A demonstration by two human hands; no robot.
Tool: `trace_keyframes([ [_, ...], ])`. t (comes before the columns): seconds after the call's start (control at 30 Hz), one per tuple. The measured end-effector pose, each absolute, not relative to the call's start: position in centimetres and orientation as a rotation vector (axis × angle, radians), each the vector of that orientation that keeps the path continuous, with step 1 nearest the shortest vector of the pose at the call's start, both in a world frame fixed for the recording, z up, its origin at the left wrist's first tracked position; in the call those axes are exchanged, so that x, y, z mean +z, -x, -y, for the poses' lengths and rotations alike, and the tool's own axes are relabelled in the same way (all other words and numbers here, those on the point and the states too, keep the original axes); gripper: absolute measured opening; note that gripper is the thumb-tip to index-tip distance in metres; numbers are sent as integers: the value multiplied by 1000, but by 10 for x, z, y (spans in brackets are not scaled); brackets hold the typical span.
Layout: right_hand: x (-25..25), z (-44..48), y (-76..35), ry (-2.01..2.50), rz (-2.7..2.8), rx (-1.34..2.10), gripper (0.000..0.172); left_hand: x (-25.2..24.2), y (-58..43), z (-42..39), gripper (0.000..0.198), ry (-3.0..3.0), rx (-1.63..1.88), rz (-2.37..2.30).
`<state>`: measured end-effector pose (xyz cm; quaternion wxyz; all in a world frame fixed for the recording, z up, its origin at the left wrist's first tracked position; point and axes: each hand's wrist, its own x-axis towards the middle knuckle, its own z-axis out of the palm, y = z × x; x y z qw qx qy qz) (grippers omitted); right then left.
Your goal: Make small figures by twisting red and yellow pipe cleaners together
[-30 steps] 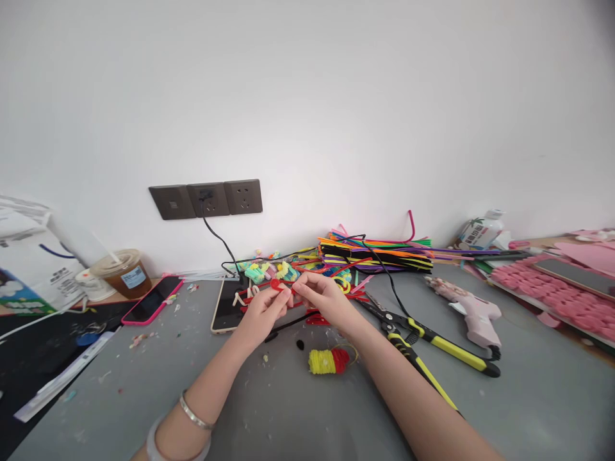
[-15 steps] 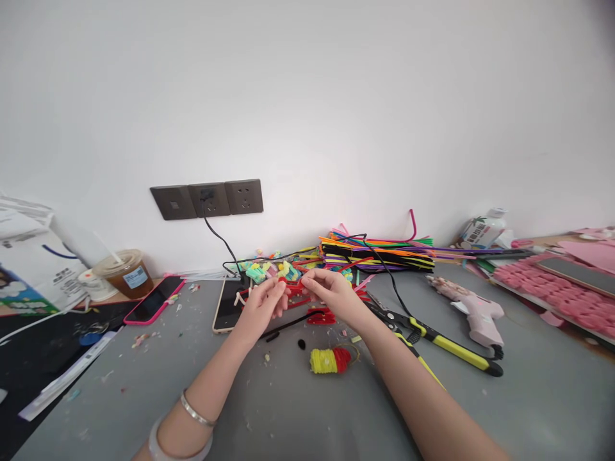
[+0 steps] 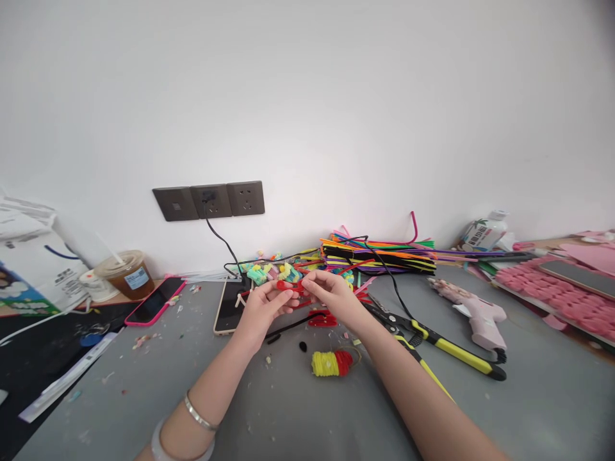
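Observation:
Above the far part of the desk, my left hand [image 3: 262, 312] is closed, its thumb and fingers pinching a red pipe cleaner [image 3: 282, 285] bent into a small loop. My right hand [image 3: 331, 294] pinches the same red pipe cleaner from the other side, fingertips pressed together. Below the hands lie a black pipe cleaner [image 3: 295, 324] and a flat coil of red pipe cleaner [image 3: 323, 319]. Nearer to me is a yellow and red wound piece [image 3: 331, 363] with a thin loop at its right end, beside a small black oval [image 3: 302, 346].
Yellow-and-black pliers [image 3: 451, 352] lie right of my right forearm, with a pink glue gun [image 3: 480, 314] beyond. A bundle of pipe cleaners [image 3: 379, 256] rests against the wall. To the left are a pink-cased phone [image 3: 156, 301] and a drink cup [image 3: 127, 275]; another phone [image 3: 225, 307] lies behind my left hand.
My left hand has turned slightly, and more of the red pipe cleaner's loop shows at its fingertips. My right hand keeps its pinch. The view has shifted slightly.

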<state>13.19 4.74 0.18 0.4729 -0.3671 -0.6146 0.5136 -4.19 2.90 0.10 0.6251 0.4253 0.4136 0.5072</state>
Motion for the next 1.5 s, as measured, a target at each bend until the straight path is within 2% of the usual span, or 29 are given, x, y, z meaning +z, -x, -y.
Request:
trace_keyframes([
  [0.43, 2, -45, -130, 845, 1508, 1362, 37, -1, 36, -24, 32, -1010, 1259, -1014],
  [0.77, 13, -38, -131, 870, 1683, 1266, 37, 1, 36, -27, 29, -1029, 1358, -1001],
  [0.93, 17, -36, -138, 903, 1874, 1189, 30, 2, 41, -28, 23, -1204, 1297, -1040],
  [1.1, 16, -37, -147, 947, 2040, 1216, 23, 0, 47, -31, 20, -1469, 1082, -1073],
  [1.5, 5, -41, -130, 904, 1702, 1261, 33, 4, 42, -27, 27, -1201, 1280, -1110],
])
